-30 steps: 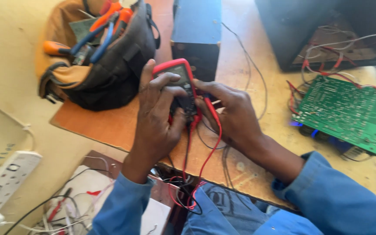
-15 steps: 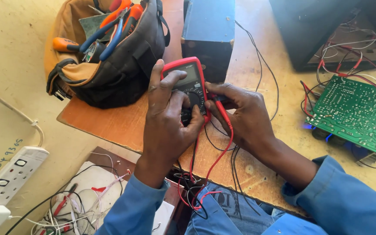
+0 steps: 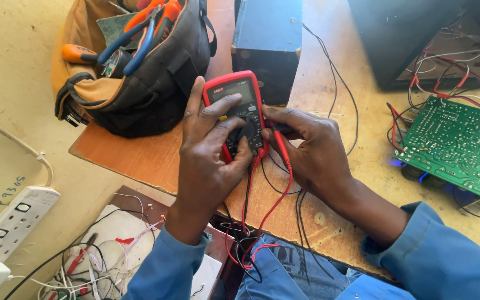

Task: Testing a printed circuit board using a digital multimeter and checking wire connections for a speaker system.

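Nearest the camera, red and black leads (image 3: 262, 222) hang off the tabletop (image 3: 140, 155) edge. Left hand (image 3: 209, 155) wraps the red meter (image 3: 237, 105), lying mid-tabletop, thumb on its dial. Right hand (image 3: 312, 147) touches the meter's right side, fingers curled on a red probe (image 3: 280, 145). Tool bag (image 3: 134, 83) sits far left, blue box (image 3: 268, 39) behind the meter, green board (image 3: 456, 147) at right.

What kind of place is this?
Probably an electronics repair bench: both hands hold a red multimeter, a bare green circuit board with wires lies nearby, and a tool bag holds pliers and screwdrivers.
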